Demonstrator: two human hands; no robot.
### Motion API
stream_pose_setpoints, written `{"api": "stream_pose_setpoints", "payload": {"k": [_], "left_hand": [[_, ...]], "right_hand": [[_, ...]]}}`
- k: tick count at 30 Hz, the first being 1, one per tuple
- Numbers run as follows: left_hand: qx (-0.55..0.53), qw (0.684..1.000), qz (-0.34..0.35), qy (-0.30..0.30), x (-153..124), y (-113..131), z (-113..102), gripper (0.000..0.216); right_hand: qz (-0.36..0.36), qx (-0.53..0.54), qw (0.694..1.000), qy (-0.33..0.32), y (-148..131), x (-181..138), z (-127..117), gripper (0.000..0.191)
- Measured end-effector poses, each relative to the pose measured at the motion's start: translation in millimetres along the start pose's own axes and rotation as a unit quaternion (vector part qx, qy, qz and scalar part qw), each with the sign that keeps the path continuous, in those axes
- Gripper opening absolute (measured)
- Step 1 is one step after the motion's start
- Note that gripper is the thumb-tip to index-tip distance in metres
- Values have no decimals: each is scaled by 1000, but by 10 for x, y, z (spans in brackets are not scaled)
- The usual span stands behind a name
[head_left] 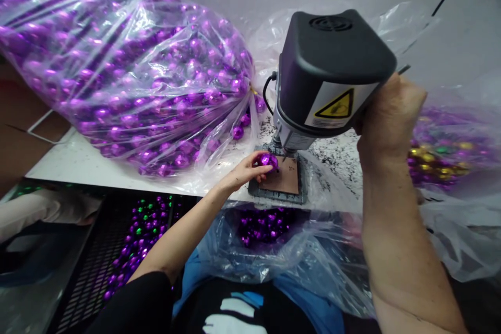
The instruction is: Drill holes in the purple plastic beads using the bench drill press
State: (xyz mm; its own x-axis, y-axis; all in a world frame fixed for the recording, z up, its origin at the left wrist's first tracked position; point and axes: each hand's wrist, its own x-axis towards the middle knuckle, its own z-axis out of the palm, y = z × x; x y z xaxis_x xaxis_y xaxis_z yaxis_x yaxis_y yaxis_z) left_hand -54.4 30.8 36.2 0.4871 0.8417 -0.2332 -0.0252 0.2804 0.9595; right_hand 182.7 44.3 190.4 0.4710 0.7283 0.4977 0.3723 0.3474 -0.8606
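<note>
Between the thumb and fingers of my left hand [249, 168] is a shiny purple faceted ball [268, 160], held just left of the drill bit [284, 157]. Under it lies a brown board [288, 180] on the dark metal base [278, 198] of a bench drill press. The black motor housing [336, 52] of the press leans over the table and carries a yellow warning label. My right hand [395, 107] is closed at the right side of the press, by a dark lever [404, 69] whose end sticks out. The fingers of that hand are mostly hidden behind the housing.
A big tied clear bag [156, 78] of purple balls fills the table's left. Dark shavings [332, 162] litter the white tabletop. An open plastic bag [266, 227] with purple balls hangs below the front edge. A black crate [144, 235] stands lower left; another bag [442, 159] lies right.
</note>
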Motion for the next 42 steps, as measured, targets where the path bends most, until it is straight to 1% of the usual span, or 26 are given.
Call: {"api": "stream_pose_setpoints", "payload": {"k": [4,6,7,9,12,15,17,20,23,25,28,30,33,36,39,41,42], "left_hand": [[104,994,18,9,40,-64,79,67],[169,984,50,29,62,-83,119,62],[209,974,72,43,70,-85,140,60],[299,945,112,70,78,-77,187,58],[414,895,129,105,75,-73,289,57],[471,860,138,142,91,-128,423,55],[481,847,157,165,125,-196,500,55],[476,841,179,186,185,-303,562,53],[473,839,191,189,214,-367,563,50],[473,839,195,186,213,-380,552,49],[468,843,196,179,202,-378,541,48],[463,847,196,175,198,-375,539,49],[459,850,192,172,197,-371,542,49],[459,851,190,170,193,-368,547,48],[461,850,188,171,187,-370,556,47],[462,848,190,175,184,-375,563,47],[462,847,191,177,184,-378,566,47]], "right_hand": [[-2,4,1000,5,16,2,4,47],[-4,12,1000,8,9,-4,8,47],[-5,16,1000,8,3,-7,10,48],[-9,20,1000,6,-11,-16,11,48],[-20,24,1000,4,-26,-28,7,50],[-22,19,1000,1,-29,-34,2,51],[-22,11,1000,3,-26,-33,4,52],[-27,9,1000,5,-27,-27,10,51],[-35,16,999,0,-51,-51,4,50],[-45,7,999,0,-73,-113,-19,49],[-68,-20,997,17,-65,-294,-81,47],[-98,-38,994,39,-2,-450,-129,43],[-154,-72,983,72,170,-675,-195,40],[-204,-92,972,72,353,-836,-240,31],[-257,-95,958,77,460,-932,-260,20],[-262,-96,957,76,479,-976,-261,18],[-251,-96,960,75,476,-995,-257,18]]}}
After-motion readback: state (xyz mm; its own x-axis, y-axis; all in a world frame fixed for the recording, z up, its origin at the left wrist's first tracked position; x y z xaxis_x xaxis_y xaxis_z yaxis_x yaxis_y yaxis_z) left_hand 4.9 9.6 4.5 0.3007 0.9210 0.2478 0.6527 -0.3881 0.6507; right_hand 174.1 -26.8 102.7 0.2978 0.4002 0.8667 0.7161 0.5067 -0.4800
